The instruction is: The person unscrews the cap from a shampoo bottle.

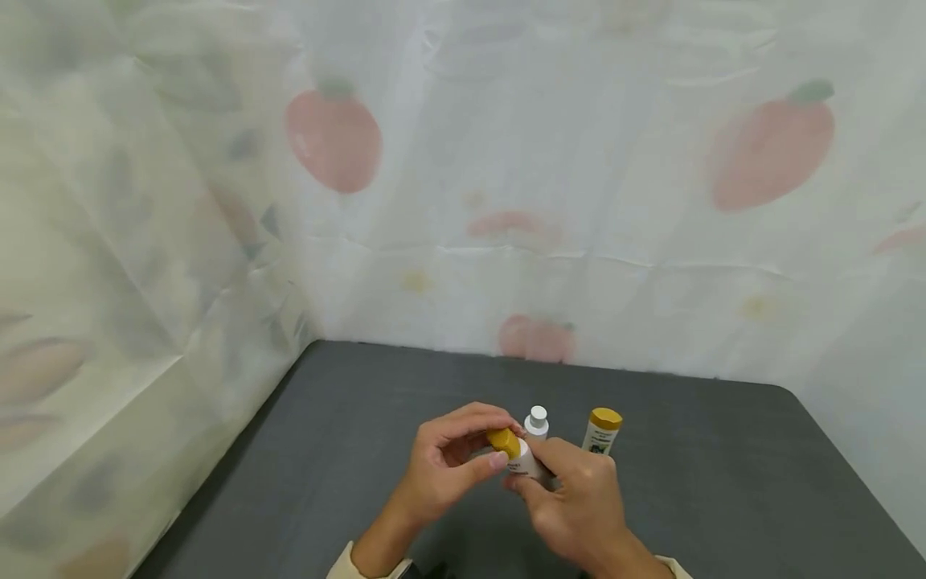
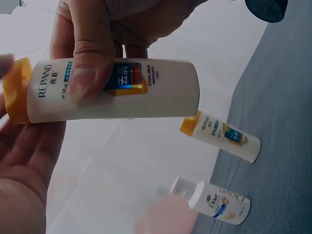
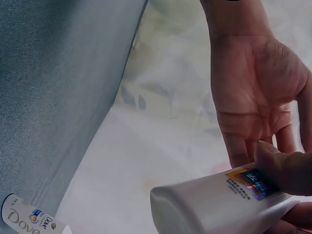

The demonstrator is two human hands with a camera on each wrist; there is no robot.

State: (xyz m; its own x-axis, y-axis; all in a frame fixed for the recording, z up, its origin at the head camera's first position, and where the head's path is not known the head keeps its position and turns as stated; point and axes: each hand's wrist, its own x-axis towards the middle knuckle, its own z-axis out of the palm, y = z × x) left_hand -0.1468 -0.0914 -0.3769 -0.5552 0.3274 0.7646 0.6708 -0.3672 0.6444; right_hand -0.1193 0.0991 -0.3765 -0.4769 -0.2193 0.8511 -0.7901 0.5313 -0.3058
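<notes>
while the right hand grips the white bottle by its body above the dark table, the left hand pinches its yellow cap; long axis tilted, cap end pointing up toward left palm, so left is nearer the cap.

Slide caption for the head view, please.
Left hand pinching yellow cap, right hand gripping bottle; white-capped bottle and second yellow-capped bottle behind.
</notes>
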